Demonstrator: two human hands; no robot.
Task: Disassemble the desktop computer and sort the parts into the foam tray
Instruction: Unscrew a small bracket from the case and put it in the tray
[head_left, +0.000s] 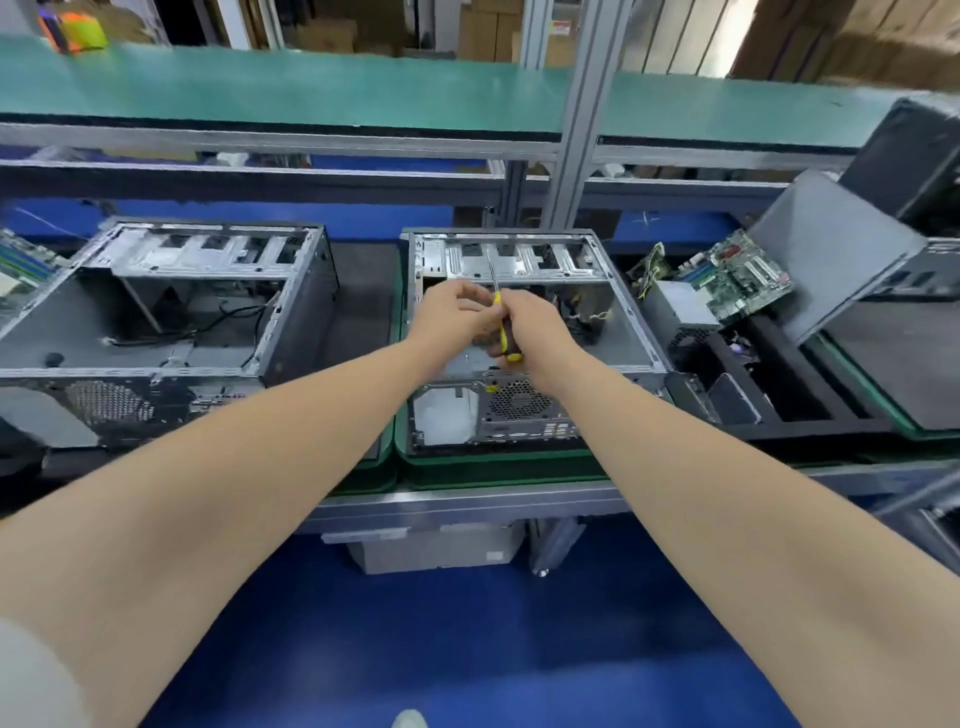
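An opened desktop computer case (631, 317) lies on its side in the middle of the bench, its inside mostly bare metal with a few wires at the far right. Both my hands meet over it. My right hand (535, 327) is shut on a yellow-and-black screwdriver (503, 332), whose shaft points up and away. My left hand (452, 317) touches the handle from the left, fingers curled against it. Right of the case stands the black foam tray (810, 415), holding a grey power supply (680, 306) and a green motherboard (737, 275).
A second open case (171, 312) lies at the left. A grey side panel (831, 254) leans at the right, with a dark tower (909, 156) behind it. A green shelf (260, 88) and an aluminium post (576, 130) run above. Blue floor lies below.
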